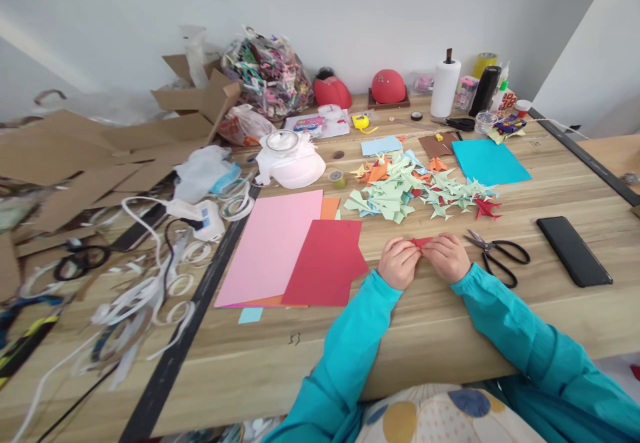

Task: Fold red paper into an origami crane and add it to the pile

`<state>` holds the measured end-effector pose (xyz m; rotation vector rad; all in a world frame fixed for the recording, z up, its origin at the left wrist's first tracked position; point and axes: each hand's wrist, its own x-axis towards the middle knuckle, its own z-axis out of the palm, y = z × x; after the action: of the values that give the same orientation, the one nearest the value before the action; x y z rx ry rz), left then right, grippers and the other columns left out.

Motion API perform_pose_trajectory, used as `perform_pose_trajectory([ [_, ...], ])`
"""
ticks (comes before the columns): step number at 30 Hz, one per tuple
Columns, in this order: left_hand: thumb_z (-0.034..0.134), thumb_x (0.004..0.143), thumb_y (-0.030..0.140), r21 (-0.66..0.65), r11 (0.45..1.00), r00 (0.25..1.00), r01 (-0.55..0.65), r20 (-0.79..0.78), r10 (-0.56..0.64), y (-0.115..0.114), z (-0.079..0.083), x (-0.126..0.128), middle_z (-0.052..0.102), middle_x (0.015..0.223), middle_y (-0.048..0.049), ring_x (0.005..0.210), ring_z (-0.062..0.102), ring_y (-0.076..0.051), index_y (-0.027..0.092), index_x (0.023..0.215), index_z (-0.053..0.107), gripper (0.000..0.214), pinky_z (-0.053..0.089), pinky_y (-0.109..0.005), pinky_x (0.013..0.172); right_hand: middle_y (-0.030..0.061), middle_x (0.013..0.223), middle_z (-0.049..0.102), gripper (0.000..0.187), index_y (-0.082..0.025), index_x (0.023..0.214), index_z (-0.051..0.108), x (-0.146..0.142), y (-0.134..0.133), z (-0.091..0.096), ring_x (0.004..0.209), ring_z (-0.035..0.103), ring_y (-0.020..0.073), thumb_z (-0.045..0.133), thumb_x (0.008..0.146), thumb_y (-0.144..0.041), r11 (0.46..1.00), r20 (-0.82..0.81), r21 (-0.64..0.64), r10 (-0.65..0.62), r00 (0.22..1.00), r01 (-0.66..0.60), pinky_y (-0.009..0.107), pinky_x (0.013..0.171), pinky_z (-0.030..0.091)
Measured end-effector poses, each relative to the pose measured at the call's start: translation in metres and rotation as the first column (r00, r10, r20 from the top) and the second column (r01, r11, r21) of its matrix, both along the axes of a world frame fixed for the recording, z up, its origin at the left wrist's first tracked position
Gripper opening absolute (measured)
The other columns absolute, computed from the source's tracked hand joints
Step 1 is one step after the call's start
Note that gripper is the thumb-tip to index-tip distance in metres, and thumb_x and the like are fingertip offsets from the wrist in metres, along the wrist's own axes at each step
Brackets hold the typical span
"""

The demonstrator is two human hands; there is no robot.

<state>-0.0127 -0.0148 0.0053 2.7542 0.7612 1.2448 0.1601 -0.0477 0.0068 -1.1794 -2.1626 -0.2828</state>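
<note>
Left hand (399, 263) and right hand (447, 256) both pinch a small red paper piece (421, 241) low over the counter (450, 323), mid-fold by the look of it. At twelve o'clock lies a heap of folded paper figures (415, 193), apparently finished; at nine o'clock, a red sheet (325, 263), still whole.

Both hands, left hand (399, 262) and right hand (447, 257), pinch a small red folded paper (421, 241) on the wooden table (450, 336). Black scissors (497, 253) lie just beside the right hand, a dark red sheet (325, 263) near the left. Beyond lies a pile of folded paper shapes (415, 193).
</note>
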Motion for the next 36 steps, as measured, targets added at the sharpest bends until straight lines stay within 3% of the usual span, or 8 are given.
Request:
perform_pose_trajectory([
  [19,0.045,0.079,0.011,0.055,0.999,1.000,-0.001,-0.001,0.001,0.002,-0.001,0.000,0.068,0.085,-0.0031,0.084,0.058,-0.016,0.018,0.084,0.062,0.019,0.040,-0.038,0.086,0.0045,0.091,0.068,0.019,-0.017,0.088,0.063,-0.001,0.001,0.005,0.086,0.057,0.0168,0.048,0.078,-0.009,0.988,0.067,0.116,0.093,0.993,-0.101,0.035,0.082,0.040],
  [25,0.048,0.078,0.010,0.100,0.995,1.000,0.007,0.021,-0.009,0.002,0.000,0.000,0.069,0.086,-0.0011,0.084,0.058,-0.015,0.019,0.084,0.061,0.017,0.040,-0.038,0.086,0.0044,0.088,0.068,0.018,-0.018,0.086,0.064,-0.002,-0.001,0.008,0.083,0.057,0.0166,0.049,0.078,-0.012,0.994,0.077,0.052,0.092,0.993,-0.096,0.035,0.081,0.040],
  [31,0.052,0.076,0.008,0.145,0.989,0.996,-0.034,0.084,0.022,0.005,0.006,-0.009,0.069,0.086,-0.0002,0.085,0.059,-0.015,0.019,0.083,0.061,0.016,0.040,-0.037,0.085,0.0038,0.085,0.068,0.013,-0.018,0.077,0.063,0.017,0.003,0.002,0.083,0.057,0.0174,0.051,0.075,-0.013,0.995,0.008,0.061,0.077,0.997,-0.078,0.035,0.078,0.041],
  [36,0.054,0.074,0.008,0.141,0.985,0.988,-0.096,0.133,0.077,0.009,0.008,-0.015,0.069,0.085,0.0002,0.083,0.060,-0.015,0.020,0.083,0.061,0.016,0.041,-0.037,0.083,0.0058,0.084,0.068,0.014,-0.017,0.085,0.062,0.031,0.006,0.003,0.082,0.058,0.0177,0.052,0.076,-0.013,0.998,-0.106,0.064,-0.021,0.994,0.028,0.034,0.074,0.042],
])
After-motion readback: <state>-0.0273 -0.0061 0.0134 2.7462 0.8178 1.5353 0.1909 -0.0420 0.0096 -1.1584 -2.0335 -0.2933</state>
